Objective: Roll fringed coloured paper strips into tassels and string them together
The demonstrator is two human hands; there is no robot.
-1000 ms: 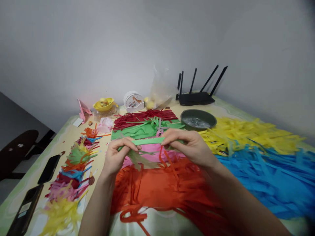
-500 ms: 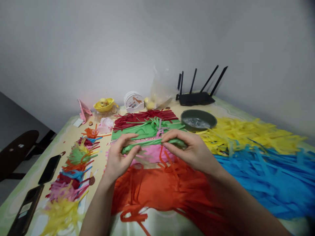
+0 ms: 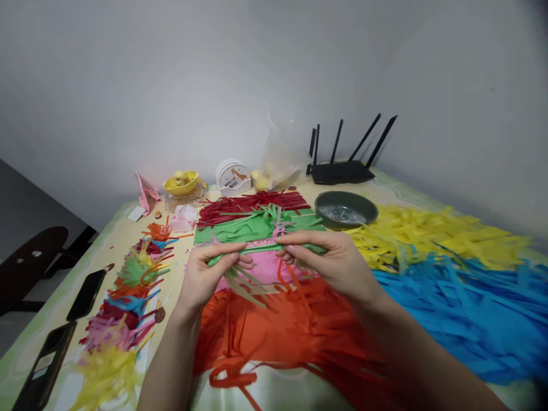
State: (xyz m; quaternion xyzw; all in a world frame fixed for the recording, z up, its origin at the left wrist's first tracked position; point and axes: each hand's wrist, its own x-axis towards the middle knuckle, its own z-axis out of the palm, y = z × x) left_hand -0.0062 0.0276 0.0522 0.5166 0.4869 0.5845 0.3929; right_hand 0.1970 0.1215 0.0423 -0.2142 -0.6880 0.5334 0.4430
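A narrow green paper roll (image 3: 262,248) stretches between my two hands above the pink fringed paper (image 3: 268,267). My left hand (image 3: 205,271) pinches its left part, and pale green strips (image 3: 246,288) hang beneath those fingers. Thumb and fingers of my right hand (image 3: 331,260) close on the right part. Orange fringed paper (image 3: 274,331) lies below and nearer to me. Behind the hands are green fringed paper (image 3: 231,227) and dark red fringed paper (image 3: 257,204).
Yellow strips (image 3: 440,231) and blue strips (image 3: 466,308) cover the right side. A dark bowl (image 3: 346,210) and black router (image 3: 341,172) stand behind. Small coloured tassels (image 3: 137,268) and two phones (image 3: 85,294) lie left. A yellow dish (image 3: 180,184) stands at the back.
My fingers have shifted along the green roll, with the left fingertips now further under it. Pale green strips hang lower below my left hand. The things on the table have not moved.
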